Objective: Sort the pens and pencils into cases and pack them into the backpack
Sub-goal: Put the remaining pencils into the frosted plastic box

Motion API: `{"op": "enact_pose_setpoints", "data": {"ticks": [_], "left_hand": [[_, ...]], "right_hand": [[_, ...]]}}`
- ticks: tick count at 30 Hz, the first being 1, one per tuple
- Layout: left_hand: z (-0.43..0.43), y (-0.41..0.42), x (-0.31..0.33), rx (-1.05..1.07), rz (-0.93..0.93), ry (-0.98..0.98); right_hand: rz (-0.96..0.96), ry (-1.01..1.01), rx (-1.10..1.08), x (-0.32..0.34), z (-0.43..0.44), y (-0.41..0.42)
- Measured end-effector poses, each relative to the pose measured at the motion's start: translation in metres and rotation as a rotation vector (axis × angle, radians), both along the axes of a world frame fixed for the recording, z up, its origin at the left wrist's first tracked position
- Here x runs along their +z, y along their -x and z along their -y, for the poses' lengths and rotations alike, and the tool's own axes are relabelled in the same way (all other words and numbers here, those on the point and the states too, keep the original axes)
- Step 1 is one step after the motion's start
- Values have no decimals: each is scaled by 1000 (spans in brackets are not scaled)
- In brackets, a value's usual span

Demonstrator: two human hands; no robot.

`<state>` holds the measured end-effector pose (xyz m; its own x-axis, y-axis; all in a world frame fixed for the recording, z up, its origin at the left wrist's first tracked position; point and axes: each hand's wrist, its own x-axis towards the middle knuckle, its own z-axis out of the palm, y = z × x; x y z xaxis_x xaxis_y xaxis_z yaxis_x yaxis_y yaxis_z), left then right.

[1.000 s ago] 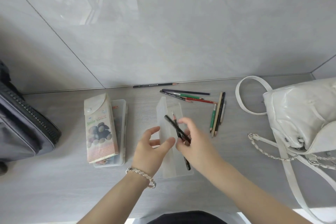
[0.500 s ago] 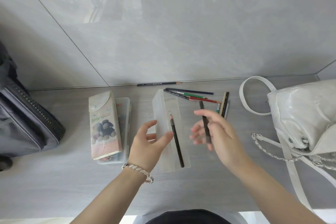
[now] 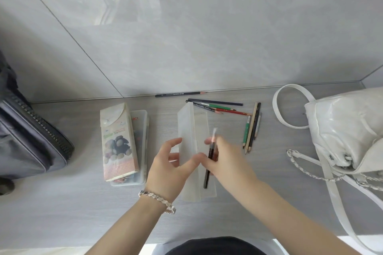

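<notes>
Pencil [image 3: 211, 151], dark, was pinched in my right hand [image 3: 226, 163] over the open clear case [image 3: 202, 122]. My left hand [image 3: 170, 163] gripped its raised lid [image 3: 186, 130]. Advised: lay it lengthwise, flat. Beyond, loose pencils [image 3: 251, 128] remained unsorted.

One wide head-worn camera looks forward and down, close over the left hand [image 3: 168, 168], the right hand [image 3: 227, 164] and the table [image 3: 83, 213]
</notes>
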<state>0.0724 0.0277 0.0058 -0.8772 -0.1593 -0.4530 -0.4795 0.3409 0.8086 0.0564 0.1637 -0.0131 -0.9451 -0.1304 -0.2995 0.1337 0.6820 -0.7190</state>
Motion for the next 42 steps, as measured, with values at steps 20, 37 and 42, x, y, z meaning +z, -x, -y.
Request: {"op": "enact_pose_setpoints", "data": {"ticks": [20, 37, 42], "left_hand": [[8, 39, -11, 53, -10, 81], [41, 74, -30, 220, -9, 74], [44, 74, -28, 235, -13, 91]], "right_hand": [[-199, 104, -13, -45, 6, 44], [-8, -601, 416, -79, -62, 192], [-128, -653, 501, -70, -33, 194]]}}
